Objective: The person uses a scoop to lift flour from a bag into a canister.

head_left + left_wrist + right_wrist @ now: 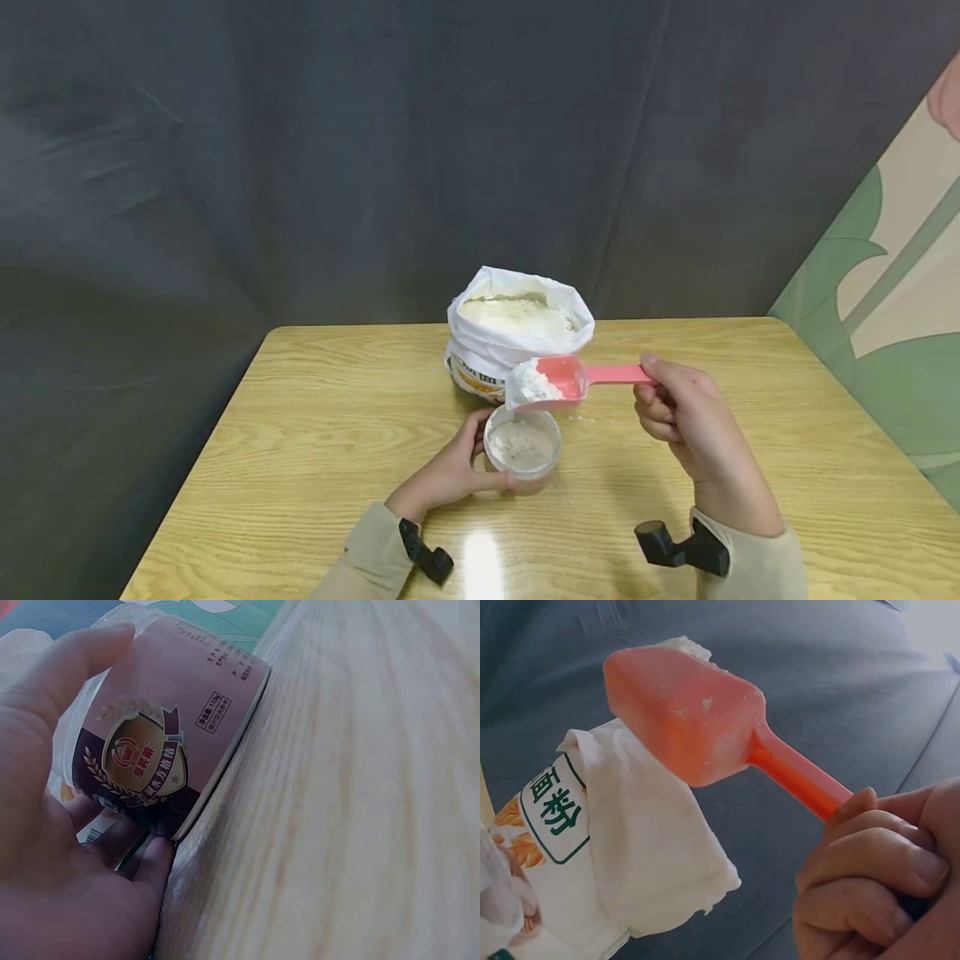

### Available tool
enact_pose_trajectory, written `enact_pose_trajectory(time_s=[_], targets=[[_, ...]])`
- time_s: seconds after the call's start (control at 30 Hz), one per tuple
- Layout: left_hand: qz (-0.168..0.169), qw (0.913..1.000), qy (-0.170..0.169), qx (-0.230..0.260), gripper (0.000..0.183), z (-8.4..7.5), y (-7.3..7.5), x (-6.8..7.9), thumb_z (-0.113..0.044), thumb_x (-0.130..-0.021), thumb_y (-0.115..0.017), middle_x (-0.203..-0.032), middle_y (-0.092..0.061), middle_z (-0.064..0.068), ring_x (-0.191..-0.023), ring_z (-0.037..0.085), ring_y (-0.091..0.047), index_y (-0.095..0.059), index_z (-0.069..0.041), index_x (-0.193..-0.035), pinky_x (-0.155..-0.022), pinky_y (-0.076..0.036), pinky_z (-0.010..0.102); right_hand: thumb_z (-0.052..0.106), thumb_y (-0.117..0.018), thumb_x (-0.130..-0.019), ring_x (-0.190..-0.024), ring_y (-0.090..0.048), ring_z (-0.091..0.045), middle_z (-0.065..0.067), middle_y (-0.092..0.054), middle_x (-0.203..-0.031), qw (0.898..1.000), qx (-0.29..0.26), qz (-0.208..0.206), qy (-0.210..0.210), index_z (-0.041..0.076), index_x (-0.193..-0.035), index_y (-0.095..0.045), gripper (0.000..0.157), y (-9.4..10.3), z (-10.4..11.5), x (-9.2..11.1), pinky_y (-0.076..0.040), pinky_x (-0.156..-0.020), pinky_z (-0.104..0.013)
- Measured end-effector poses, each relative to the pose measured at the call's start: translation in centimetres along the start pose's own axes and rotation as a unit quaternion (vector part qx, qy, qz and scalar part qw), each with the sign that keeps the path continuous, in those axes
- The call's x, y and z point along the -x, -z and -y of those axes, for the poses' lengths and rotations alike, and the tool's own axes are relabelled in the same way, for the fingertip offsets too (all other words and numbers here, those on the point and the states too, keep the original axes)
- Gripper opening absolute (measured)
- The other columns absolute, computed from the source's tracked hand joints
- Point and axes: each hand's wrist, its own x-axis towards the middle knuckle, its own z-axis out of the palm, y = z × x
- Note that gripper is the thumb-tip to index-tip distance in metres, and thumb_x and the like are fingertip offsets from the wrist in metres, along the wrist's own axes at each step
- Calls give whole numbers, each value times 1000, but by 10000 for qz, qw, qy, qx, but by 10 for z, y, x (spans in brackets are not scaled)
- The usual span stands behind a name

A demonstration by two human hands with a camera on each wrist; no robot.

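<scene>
My right hand (686,408) grips the handle of a pink scoop (564,379) loaded with white flour (534,383). The scoop is held level, above and just behind the rim of a round clear plastic jar (555,450) that has flour inside. Around the jar's left side curl the fingers and thumb of my left hand (461,467). In the left wrist view the jar (187,697) shows a pink label with a crest and stands on the table. Behind the scoop is an open white flour bag (480,333), its top folded outward; the right wrist view shows its printed side (562,825).
Everything stands on a wood-grain table (337,400). A little spilled flour dots the surface right of the jar. A dark curtain (375,167) hangs behind the table, and a wall panel with leaf patterns (900,333) is at the right. Both wrists wear black camera mounts (682,550).
</scene>
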Motion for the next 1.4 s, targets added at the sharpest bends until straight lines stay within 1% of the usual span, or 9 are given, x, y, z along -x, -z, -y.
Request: enact_pose_trajectory(time_s=[0.1, 0.2, 0.33, 0.63, 0.8, 0.97, 1.13, 1.3, 1.4], targets=[[-12, 10000, -19, -23, 99, 1, 0, -1, -16, -83, -86, -160, -29, 14, -144, 26, -38, -19, -10, -157, -118, -28, 42, 21, -37, -112, -47, -12, -22, -6, -23, -58, 9998, -51, 192, -12, 9, -70, -53, 47, 4, -4, -2, -7, -43, -37], [-24, 10000, -23, -28, 98, 2, 0, -1, -16, -83, -86, -159, -29, 13, -143, 26, -38, -21, -10, -157, -118, -29, 42, 17, -34, -112, -48, -12, -22, -6, -24, -59, 9987, -122, 489, -65, 10, -71, -54, 46, 9, -9, -5, -7, -43, -37], [-27, 10000, -27, -25, 98, 2, 0, -1, -16, -83, -86, -159, -30, 12, -142, 25, -39, -22, -11, -156, -117, -30, 41, 15, -34, -112, -48, -12, -22, -5, -25, -58, 9963, -4, 817, -281, 11, -71, -54, 46, 15, -15, -9, -7, -42, -37], [1, 10000, -28, -54, 98, -3, 1, 0, -16, -83, -86, -160, -29, 12, -142, 25, -39, -22, -12, -157, -117, -30, 41, 18, -39, -111, -46, -11, -22, 1, -28, -53, 9911, 486, 1009, -726, 11, -68, -53, 45, 19, -22, -14, -8, -41, -39], [15, 10000, -23, -55, 97, -2, 1, 0, -18, -84, -85, -161, -28, 11, -144, 24, -38, -21, -12, -157, -117, -28, 42, 20, -41, -110, -44, -16, -13, 8, -33, -54, 9857, 926, 1005, -986, 10, -70, -54, 43, 18, -25, -18, -11, -41, -36], [-6, 10000, -46, -47, 97, -2, 2, 0, -19, -84, -85, -160, -28, 11, -143, 24, -38, -20, -13, -157, -117, -28, 42, 21, -43, -109, -46, -24, -3, 8, -36, -55, 9791, 1406, 829, -1211, 9, -72, -56, 41, 15, -27, -20, -15, -40, -27], [-37, 10000, -46, -56, 98, -2, 2, -1, -18, -84, -85, -160, -29, 10, -143, 25, -38, -21, -12, -157, -117, -28, 43, 19, -46, -108, -47, -25, -4, 6, -38, -56, 9718, 1723, 680, -1460, 7, -73, -58, 39, 9, -29, -22, -21, -43, -20], [-23, 9999, -57, -87, 97, -1, 1, -1, -18, -84, -85, -160, -29, 11, -143, 25, -39, -22, -12, -157, -117, -29, 44, 17, -49, -106, -49, -28, -5, 3, -41, -60, 9659, 1993, 605, -1540, 2, -77, -60, 35, -1, -33, -25, -25, -46, -19], [8, 10000, -70, -64, 96, -1, 2, -1, -18, -84, -85, -160, -29, 12, -143, 25, -39, -21, -11, -157, -117, -29, 44, 18, -50, -106, -50, -30, -6, 2, -40, -60, 9616, 2249, 558, -1473, 3, -74, -58, 37, -8, -34, -25, -27, -47, -20]])
